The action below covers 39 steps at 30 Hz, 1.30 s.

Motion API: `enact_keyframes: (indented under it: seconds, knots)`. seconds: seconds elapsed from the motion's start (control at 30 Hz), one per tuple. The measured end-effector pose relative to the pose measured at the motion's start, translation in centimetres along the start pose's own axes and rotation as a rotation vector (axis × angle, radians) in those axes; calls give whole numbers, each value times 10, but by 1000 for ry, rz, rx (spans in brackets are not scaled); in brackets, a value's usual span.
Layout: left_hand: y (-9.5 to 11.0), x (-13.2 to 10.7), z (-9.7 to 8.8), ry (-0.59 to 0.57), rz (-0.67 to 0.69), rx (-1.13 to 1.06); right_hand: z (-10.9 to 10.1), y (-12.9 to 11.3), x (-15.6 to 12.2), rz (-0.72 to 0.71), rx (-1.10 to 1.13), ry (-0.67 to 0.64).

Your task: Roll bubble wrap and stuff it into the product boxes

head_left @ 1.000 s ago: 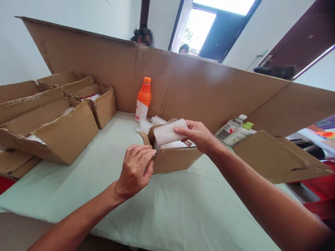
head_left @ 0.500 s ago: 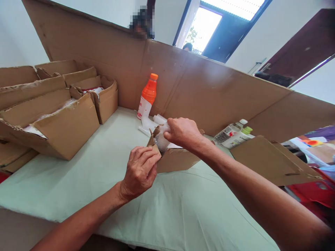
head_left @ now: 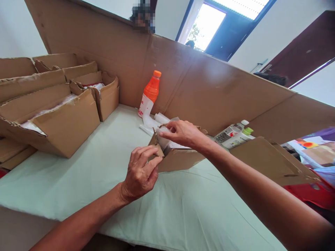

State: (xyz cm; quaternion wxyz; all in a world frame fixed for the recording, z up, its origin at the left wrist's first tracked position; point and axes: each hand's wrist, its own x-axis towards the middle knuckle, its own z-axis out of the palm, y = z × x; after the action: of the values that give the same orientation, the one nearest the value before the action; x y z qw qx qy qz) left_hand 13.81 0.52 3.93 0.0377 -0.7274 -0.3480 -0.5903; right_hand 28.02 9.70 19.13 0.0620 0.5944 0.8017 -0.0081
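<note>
In front of me a small open cardboard box [head_left: 180,162] stands on the cloth-covered table. My left hand [head_left: 141,170] pinches the flap [head_left: 159,151] at its near left corner between thumb and fingers. My right hand [head_left: 181,133] reaches over the box from the right, thumb and fingers around a bundle of clear plastic wrapping [head_left: 163,139] at the left end of the opening. What the plastic covers cannot be made out. Something white and flat [head_left: 179,145] shows inside beside it. The right hand hides part of the far rim.
An orange drink bottle [head_left: 150,92] stands behind the box, near rolled clear plastic [head_left: 161,118]. Larger open cartons [head_left: 75,127] hold wrapped things at left. Two bottles [head_left: 232,134] lean at right beside another carton [head_left: 264,162]. A tall cardboard wall [head_left: 209,94] bounds the back; people show beyond it.
The fingers of my right hand have loosened from a tight fist and spread over the plastic bundle, which sits lower in the box. My left hand stays on the flap. The view has shifted slightly.
</note>
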Motion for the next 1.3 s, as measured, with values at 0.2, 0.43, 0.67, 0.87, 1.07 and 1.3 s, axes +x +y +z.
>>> enact_keyframes:
  seconds: [0.2, 0.43, 0.67, 0.87, 1.07, 1.3]
  knots:
    - [-1, -4, -2, 46, -57, 62, 11, -1, 1, -77, -36, -6]
    - [-13, -16, 9, -95, -290, -154, 16, -8, 6, -117, -73, -47]
    - [-12, -26, 20, -231, -314, -275, 16, -6, -1, -186, 14, -78]
    - [-11, -31, 19, -260, -331, -240, 9, 38, -62, -78, 475, 408]
    - [-10, -30, 13, -266, -414, -222, 86, 138, -129, 340, 869, 897]
    - [-2, -36, 20, -332, -541, -283, 160, 143, -96, 266, 1038, 427]
